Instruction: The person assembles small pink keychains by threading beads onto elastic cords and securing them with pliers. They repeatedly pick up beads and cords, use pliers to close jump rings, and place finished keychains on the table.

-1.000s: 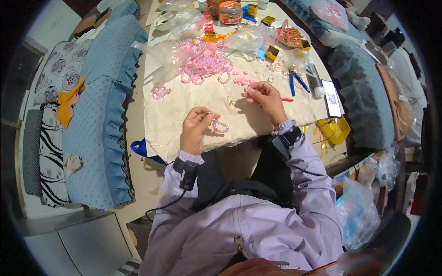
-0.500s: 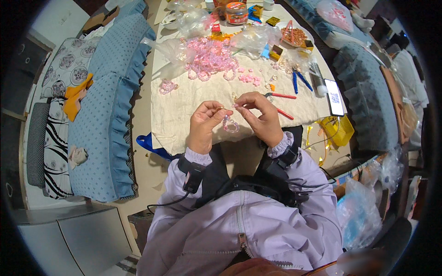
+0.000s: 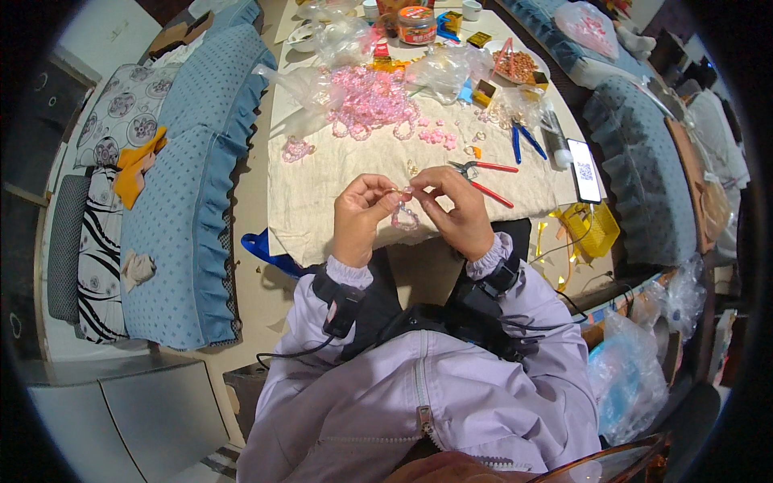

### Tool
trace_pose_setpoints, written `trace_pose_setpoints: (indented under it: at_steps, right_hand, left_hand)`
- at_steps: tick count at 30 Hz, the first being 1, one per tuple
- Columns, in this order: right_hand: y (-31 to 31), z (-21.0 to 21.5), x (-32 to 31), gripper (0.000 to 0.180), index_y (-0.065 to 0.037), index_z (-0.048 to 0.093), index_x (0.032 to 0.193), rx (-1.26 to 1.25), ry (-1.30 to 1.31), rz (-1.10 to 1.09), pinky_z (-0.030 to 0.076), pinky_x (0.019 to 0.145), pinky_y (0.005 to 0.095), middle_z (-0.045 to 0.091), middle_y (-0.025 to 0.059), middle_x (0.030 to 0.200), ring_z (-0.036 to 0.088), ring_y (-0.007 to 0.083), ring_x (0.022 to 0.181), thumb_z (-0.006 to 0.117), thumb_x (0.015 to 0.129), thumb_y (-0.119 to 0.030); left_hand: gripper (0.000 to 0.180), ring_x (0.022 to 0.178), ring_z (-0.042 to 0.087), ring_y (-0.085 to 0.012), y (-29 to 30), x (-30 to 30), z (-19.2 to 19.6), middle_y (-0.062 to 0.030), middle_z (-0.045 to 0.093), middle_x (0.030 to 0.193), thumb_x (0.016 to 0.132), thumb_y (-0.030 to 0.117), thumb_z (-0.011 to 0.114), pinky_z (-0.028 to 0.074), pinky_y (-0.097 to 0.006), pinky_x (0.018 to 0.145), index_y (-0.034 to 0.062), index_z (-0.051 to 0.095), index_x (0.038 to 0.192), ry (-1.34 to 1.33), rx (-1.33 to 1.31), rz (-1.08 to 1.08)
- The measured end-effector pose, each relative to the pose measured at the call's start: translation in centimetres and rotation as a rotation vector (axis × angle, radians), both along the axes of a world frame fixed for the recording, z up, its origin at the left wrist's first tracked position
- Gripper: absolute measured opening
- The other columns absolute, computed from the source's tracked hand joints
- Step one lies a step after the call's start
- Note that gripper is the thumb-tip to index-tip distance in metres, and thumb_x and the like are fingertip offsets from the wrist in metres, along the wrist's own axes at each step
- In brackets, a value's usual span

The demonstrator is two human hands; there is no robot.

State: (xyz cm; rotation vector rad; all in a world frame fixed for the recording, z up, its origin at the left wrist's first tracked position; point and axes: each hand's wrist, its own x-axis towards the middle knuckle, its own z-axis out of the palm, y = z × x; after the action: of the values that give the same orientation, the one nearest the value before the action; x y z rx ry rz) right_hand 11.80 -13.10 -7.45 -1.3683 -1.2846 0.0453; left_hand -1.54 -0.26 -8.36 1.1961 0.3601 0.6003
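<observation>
L hand (image 3: 360, 212) pinching bead loop (image 3: 414, 223), R hand (image 3: 456, 208) right beside, grip unclear, red-handled pliers (image 3: 494, 167) nr. R.

Free cloth (image 3: 310, 213) L of L hand (image 3: 358, 213); pliers (image 3: 494, 167) obstruct R of R hand (image 3: 456, 207).

A bracelet (image 3: 407, 219) of small, shiny pink and bluish-grey beads forms a rounded loop near the centre of the frame, its lower curve in plain view, its top partly hidden; just above, a gold-toned piece (image 3: 400, 192) shows, its form too small to tell
</observation>
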Motion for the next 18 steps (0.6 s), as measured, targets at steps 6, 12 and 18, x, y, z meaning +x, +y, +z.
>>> trace_pose_setpoints:
  at_steps: [6, 12, 18]
  right_hand:
    - [0.07, -0.14, -0.25, 0.023, -0.003, 0.063, 0.101, -0.001, -0.070, -0.040, 0.056, 0.067, 0.0310, 0.067, 0.0103, 0.099, 0.069, 0.0247, 0.085, 0.069, 0.081, 0.007]
    - [-0.14, -0.25, -0.38, 0.024, -0.005, 0.065, 0.100, 0.010, -0.322, -0.132, 0.056, 0.067, 0.0324, 0.068, 0.0112, 0.095, 0.069, 0.0269, 0.082, 0.072, 0.079, 0.005]
    - [0.21, 0.28, -0.85, 0.022, -0.002, 0.064, 0.102, 0.036, -0.059, -0.073, 0.055, 0.065, 0.0285, 0.065, 0.0109, 0.096, 0.067, 0.0209, 0.080, 0.071, 0.082, 0.006]
  left_hand:
    - [0.011, 0.075, 0.063, -0.0105, -0.17, 0.17, -0.04, -0.0079, 0.069, 0.089, 0.090, -0.002, 0.068, 0.050, -0.024, 0.063, -0.0008, 0.062, 0.099, -0.031, 0.063, 0.069]
    - [0.013, 0.086, 0.069, -0.0150, -0.02, -0.02, 0.56, -0.0109, 0.070, 0.095, 0.090, -0.003, 0.068, 0.053, -0.025, 0.078, -0.0011, 0.060, 0.100, 0.119, 0.316, 0.192]
    - [0.011, 0.086, 0.070, -0.0155, -0.08, -0.13, 0.80, -0.0089, 0.070, 0.089, 0.089, -0.005, 0.068, 0.054, -0.024, 0.074, -0.0023, 0.062, 0.098, -0.011, 0.176, 0.184]
